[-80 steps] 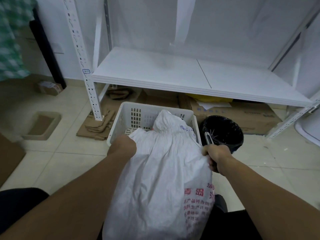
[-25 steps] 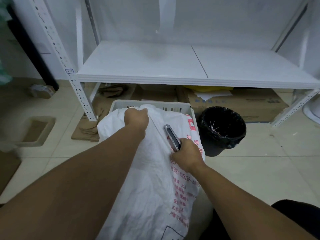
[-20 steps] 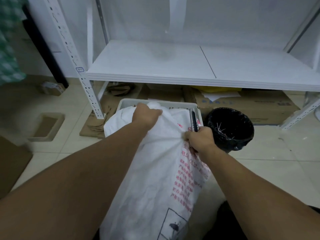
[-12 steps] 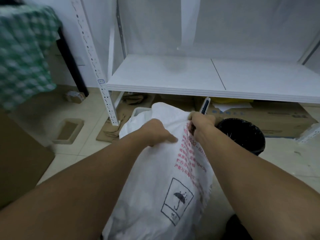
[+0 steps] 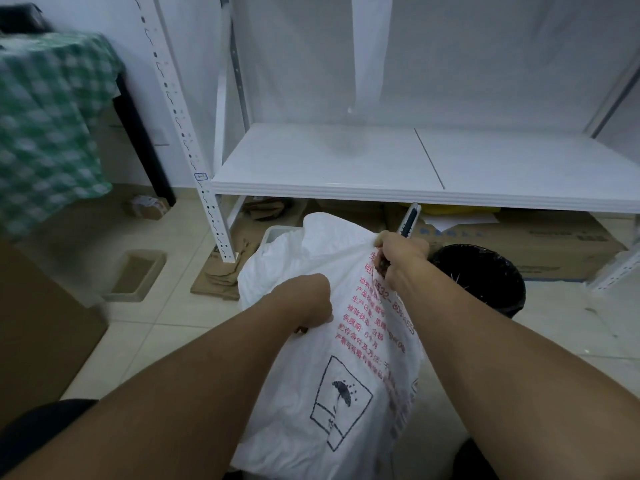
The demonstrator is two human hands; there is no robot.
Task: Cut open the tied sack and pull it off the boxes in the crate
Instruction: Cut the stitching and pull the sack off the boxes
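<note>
A white woven sack (image 5: pixel 332 368) with red print and a black umbrella symbol hangs between my arms, lifted high and stretched toward me. My left hand (image 5: pixel 304 299) grips a fold of the sack low on its left side. My right hand (image 5: pixel 398 258) grips the sack's upper edge together with a utility knife (image 5: pixel 410 220), whose tip sticks up past my knuckles. Only one corner of the white plastic crate (image 5: pixel 275 233) shows behind the sack. The boxes are hidden.
A white metal shelf (image 5: pixel 381 168) stands straight ahead, with flat cardboard and cartons (image 5: pixel 540 244) under it. A black-lined bin (image 5: pixel 481 275) sits right of the sack. A green checked cloth (image 5: pixel 45 126) hangs at left, a brown carton (image 5: pixel 38 334) below it.
Both hands have pulled the sack up and toward me, so it covers almost the whole crate. My left hand moved from the sack's top down its left side. The view tilted up.
</note>
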